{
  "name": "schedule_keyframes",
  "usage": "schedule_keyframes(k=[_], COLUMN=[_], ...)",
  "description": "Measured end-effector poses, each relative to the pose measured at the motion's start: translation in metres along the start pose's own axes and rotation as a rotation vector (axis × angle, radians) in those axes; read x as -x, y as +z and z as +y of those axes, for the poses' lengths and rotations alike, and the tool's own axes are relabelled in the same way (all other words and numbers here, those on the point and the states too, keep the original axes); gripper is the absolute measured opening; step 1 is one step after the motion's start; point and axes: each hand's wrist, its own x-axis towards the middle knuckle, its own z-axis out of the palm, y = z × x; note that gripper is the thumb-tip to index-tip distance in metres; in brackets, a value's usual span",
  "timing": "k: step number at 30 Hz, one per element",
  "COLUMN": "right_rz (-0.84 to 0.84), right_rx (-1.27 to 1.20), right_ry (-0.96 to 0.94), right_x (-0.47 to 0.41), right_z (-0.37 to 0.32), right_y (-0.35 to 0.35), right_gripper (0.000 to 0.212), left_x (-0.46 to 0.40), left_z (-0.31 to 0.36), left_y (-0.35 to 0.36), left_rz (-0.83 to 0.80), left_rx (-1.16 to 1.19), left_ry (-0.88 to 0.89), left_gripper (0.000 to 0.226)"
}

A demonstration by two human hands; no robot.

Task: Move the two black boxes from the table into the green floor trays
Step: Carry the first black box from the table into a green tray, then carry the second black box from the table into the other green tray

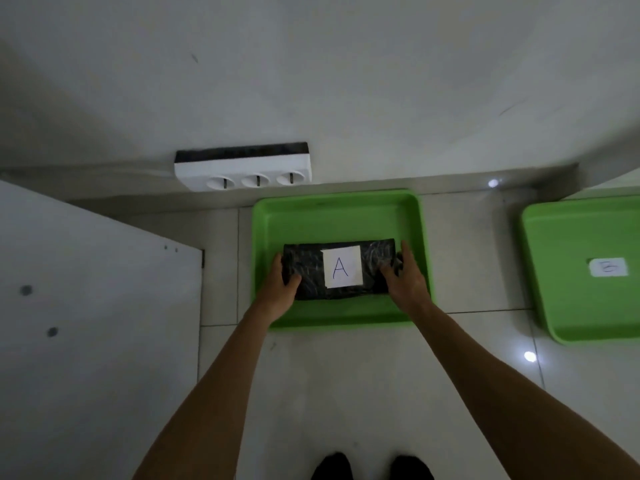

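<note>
Both hands clamp the ends of the black box [337, 270], the left hand [280, 287] on its left end and the right hand [405, 277] on its right, with the box low inside the near green tray [337, 211] on the floor; whether it already rests on the tray bottom is hard to tell. To finish well, keep the box level with its paper label [342, 267] marked A facing up, seat it flat, then slide the fingers out sideways. The second green tray [585, 306], to the right, holds only a B label [608, 267].
</note>
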Motion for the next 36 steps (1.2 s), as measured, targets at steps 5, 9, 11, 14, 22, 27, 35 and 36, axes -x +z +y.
schedule_keyframes(k=[5,9,11,14,22,27,35,36], right_rz=[-0.010,-0.066,-0.109,-0.204,-0.266,-0.325,-0.376,-0.379], right_rx=[0.078,0.201,0.292,0.510,0.591,0.637,0.690,0.691], right_ry=[0.035,-0.079,-0.180,-0.326,-0.673,-0.855,-1.012,-1.023], right_x=[0.078,0.165,0.210,0.286,0.484,0.569,0.692,0.708], right_z=[-0.050,-0.134,-0.190,-0.283,-0.465,-0.519,-0.566,-0.569], right_y=[-0.062,-0.124,-0.154,-0.197,-0.230,-0.185,-0.032,-0.010], right_gripper=[0.066,0.056,0.053,0.054,0.058,0.061,0.063,0.064], left_x=[0.091,0.199,0.258,0.354,0.572,0.660,0.781,0.795], left_z=[0.048,0.119,0.165,0.238,0.321,0.274,0.097,0.073], left_y=[-0.047,-0.097,-0.130,-0.189,-0.323,-0.398,-0.515,-0.530], left_rz=[0.017,0.019,0.041,0.113,0.343,0.512,0.736,0.751], left_rx=[-0.042,-0.107,-0.128,-0.143,-0.078,-0.118,-0.116,-0.115], left_ry=[0.045,0.107,0.156,0.211,0.375,0.358,0.265,0.254], left_gripper=[0.053,0.039,0.037,0.038,0.038,0.043,0.042,0.042])
